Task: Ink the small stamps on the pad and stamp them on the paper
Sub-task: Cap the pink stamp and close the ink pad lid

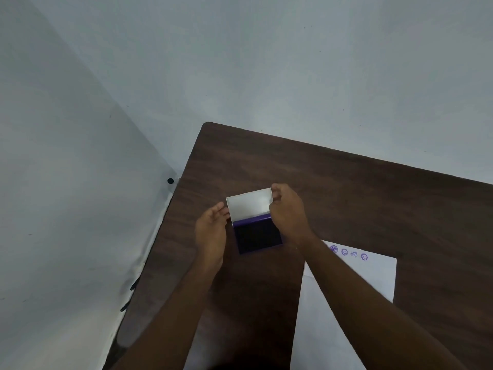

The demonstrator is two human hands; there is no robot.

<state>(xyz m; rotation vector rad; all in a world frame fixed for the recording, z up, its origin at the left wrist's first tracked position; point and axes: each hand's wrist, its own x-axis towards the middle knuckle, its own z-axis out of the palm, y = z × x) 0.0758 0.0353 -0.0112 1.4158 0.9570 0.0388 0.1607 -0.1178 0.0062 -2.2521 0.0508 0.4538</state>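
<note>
On the dark table (346,188), paper (354,279) lies near right, stamped along its far edge. Left of it sits the ink pad (257,236), light and rigid, lid (249,205) upright. The right hand (286,209) seemingly pinches the lid's corner; the left hand (212,228) rests straight-fingered against its edge.

Head view, down onto table (373,198)

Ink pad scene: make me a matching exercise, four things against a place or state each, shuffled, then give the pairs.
Things:
1. lid
2. pad
3. paper
4. left hand

States:
A. bears a row of purple prints
B. dark, uncovered
C. white inside, raised, pinched by the right hand
D. fingers straight, touching the lid's left edge

Pairs: 1-C, 2-B, 3-A, 4-D
</note>
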